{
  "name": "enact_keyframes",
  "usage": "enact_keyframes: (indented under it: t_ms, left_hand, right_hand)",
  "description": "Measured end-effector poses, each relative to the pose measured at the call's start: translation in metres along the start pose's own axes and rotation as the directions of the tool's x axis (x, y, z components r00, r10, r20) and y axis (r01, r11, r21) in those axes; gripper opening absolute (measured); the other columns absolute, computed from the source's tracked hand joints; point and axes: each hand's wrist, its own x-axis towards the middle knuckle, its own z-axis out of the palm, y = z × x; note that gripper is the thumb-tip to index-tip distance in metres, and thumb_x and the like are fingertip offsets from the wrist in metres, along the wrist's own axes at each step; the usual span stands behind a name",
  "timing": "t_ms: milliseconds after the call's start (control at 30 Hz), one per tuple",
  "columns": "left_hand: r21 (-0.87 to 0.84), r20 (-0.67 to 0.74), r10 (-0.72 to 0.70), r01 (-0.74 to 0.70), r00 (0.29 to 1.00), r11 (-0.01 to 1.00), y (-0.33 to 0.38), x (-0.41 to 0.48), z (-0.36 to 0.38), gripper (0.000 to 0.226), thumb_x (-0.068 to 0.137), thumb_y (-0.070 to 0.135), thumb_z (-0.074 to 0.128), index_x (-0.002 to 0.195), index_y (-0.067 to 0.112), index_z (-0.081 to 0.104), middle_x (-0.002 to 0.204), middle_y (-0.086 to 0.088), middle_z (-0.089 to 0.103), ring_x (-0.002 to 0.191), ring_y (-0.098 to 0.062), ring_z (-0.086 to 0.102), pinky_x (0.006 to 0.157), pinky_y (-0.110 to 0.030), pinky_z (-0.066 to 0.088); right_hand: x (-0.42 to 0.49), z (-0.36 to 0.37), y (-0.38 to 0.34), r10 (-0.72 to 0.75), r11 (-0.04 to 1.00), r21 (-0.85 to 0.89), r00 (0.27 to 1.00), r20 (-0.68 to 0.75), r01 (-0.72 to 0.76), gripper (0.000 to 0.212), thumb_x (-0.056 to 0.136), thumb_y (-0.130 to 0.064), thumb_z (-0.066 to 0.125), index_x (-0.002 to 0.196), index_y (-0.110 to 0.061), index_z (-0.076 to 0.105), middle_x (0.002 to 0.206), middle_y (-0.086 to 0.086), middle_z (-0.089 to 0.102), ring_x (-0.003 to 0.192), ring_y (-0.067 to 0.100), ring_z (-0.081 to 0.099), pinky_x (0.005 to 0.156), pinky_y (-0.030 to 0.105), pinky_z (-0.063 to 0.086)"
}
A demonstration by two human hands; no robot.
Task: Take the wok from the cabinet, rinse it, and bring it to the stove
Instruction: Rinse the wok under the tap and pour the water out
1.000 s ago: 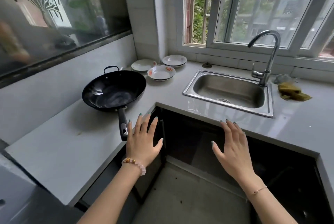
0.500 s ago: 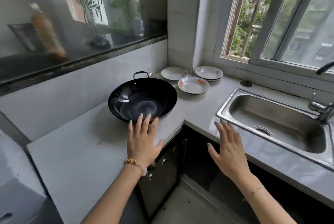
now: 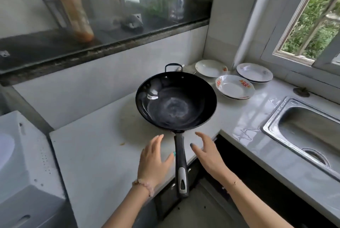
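A black wok (image 3: 175,101) rests on the white countertop (image 3: 103,152) in the corner, its long black handle (image 3: 181,165) pointing toward me past the counter's front edge. My left hand (image 3: 153,161) hovers just left of the handle, fingers spread, thumb tip close to it. My right hand (image 3: 208,155) hovers just right of the handle, also open. Neither hand grips anything. The steel sink (image 3: 305,132) lies at the right, its faucet out of frame. The cabinet (image 3: 184,200) below the counter is dark; I cannot tell whether its door is open.
Three white floral plates (image 3: 234,87) sit behind the wok near the window. An orange bottle (image 3: 75,8) stands on the dark ledge above the backsplash. A white appliance (image 3: 24,168) fills the left edge. A sink plug (image 3: 301,92) lies by the window sill.
The view has swung left and closer to the wok. Both hands have moved in to either side of the wok's handle; the left hand no longer covers it.
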Motion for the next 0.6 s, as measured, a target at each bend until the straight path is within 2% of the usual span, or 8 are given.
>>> enact_keyframes:
  t_ms: [67, 133, 233, 300, 367, 433, 500, 600]
  left_hand:
    - [-0.319, 0.161, -0.201, 0.243, 0.966, 0.916, 0.003, -0.004, 0.002, 0.054, 0.091, 0.036, 0.053, 0.139, 0.022, 0.033, 0.141, 0.004, 0.040, 0.130, -0.013, 0.038, 0.105, -0.025, 0.028]
    - [-0.503, 0.408, -0.332, 0.513, 0.851, 0.696, 0.008, -0.006, 0.002, 0.035, 0.093, 0.037, 0.048, 0.123, 0.019, 0.049, 0.125, -0.002, 0.057, 0.107, -0.017, 0.056, 0.087, -0.028, 0.040]
    - [-0.575, 0.676, -0.271, 0.721, 0.685, 0.387, 0.013, -0.011, 0.002, 0.034, 0.092, 0.042, 0.041, 0.099, 0.017, 0.063, 0.091, -0.001, 0.070, 0.076, -0.015, 0.064, 0.063, -0.026, 0.050]
    - [-0.595, 0.745, -0.189, 0.766, 0.639, 0.246, 0.013, -0.010, 0.005, 0.042, 0.092, 0.044, 0.039, 0.102, 0.012, 0.066, 0.088, -0.004, 0.072, 0.079, -0.021, 0.067, 0.067, -0.031, 0.055]
    - [-0.596, 0.779, -0.149, 0.793, 0.609, 0.127, 0.014, -0.008, 0.010, 0.043, 0.092, 0.043, 0.042, 0.105, 0.007, 0.063, 0.086, -0.009, 0.071, 0.077, -0.027, 0.068, 0.072, -0.041, 0.055]
    - [-0.589, 0.796, -0.144, 0.807, 0.588, 0.042, 0.019, -0.007, 0.014, 0.037, 0.091, 0.037, 0.047, 0.098, 0.004, 0.062, 0.076, -0.012, 0.070, 0.067, -0.027, 0.068, 0.067, -0.042, 0.058]
    - [-0.592, 0.789, -0.168, 0.804, 0.591, 0.047, 0.023, -0.010, 0.021, 0.027, 0.090, 0.028, 0.053, 0.091, 0.002, 0.060, 0.068, -0.011, 0.067, 0.059, -0.025, 0.065, 0.059, -0.037, 0.057]
    - [-0.650, 0.715, -0.249, 0.753, 0.653, 0.105, 0.027, -0.015, 0.030, 0.014, 0.087, 0.015, 0.058, 0.081, 0.002, 0.056, 0.057, -0.007, 0.062, 0.047, -0.019, 0.059, 0.047, -0.028, 0.052]
  right_hand:
    - [0.012, 0.010, -0.006, 0.174, 0.936, 0.285, 0.976, 0.133, -0.206, 0.037, 0.094, -0.034, 0.047, 0.129, -0.020, 0.047, 0.134, 0.001, 0.051, 0.117, 0.014, 0.049, 0.094, 0.026, 0.037]
    - [0.023, 0.020, -0.010, 0.303, 0.700, 0.572, 0.903, 0.305, -0.428, 0.026, 0.094, -0.033, 0.045, 0.110, -0.016, 0.057, 0.114, 0.005, 0.061, 0.098, 0.018, 0.060, 0.081, 0.028, 0.047]
    - [0.036, 0.026, -0.012, 0.322, 0.350, 0.725, 0.803, 0.502, -0.594, 0.037, 0.092, -0.031, 0.045, 0.108, -0.002, 0.061, 0.102, 0.015, 0.065, 0.086, 0.028, 0.067, 0.068, 0.031, 0.055]
    - [0.043, 0.027, -0.013, 0.272, 0.196, 0.749, 0.768, 0.579, -0.634, 0.045, 0.091, -0.031, 0.047, 0.111, 0.008, 0.058, 0.104, 0.021, 0.064, 0.084, 0.031, 0.068, 0.065, 0.033, 0.058]
    - [0.050, 0.030, -0.015, 0.219, 0.111, 0.746, 0.749, 0.626, -0.656, 0.045, 0.090, -0.029, 0.048, 0.108, 0.011, 0.056, 0.101, 0.022, 0.062, 0.084, 0.032, 0.066, 0.069, 0.036, 0.057]
    - [0.057, 0.034, -0.018, 0.197, 0.058, 0.738, 0.732, 0.652, -0.673, 0.034, 0.091, -0.025, 0.048, 0.101, 0.007, 0.055, 0.092, 0.018, 0.061, 0.083, 0.029, 0.063, 0.075, 0.037, 0.054]
    - [0.063, 0.039, -0.022, 0.218, 0.045, 0.717, 0.708, 0.672, -0.695, 0.024, 0.092, -0.020, 0.048, 0.091, 0.002, 0.056, 0.078, 0.012, 0.062, 0.071, 0.022, 0.063, 0.069, 0.032, 0.056]
    - [0.068, 0.044, -0.027, 0.227, 0.081, 0.680, 0.678, 0.699, -0.729, 0.021, 0.092, -0.014, 0.048, 0.074, -0.006, 0.053, 0.050, 0.001, 0.052, 0.043, 0.011, 0.052, 0.048, 0.020, 0.051]
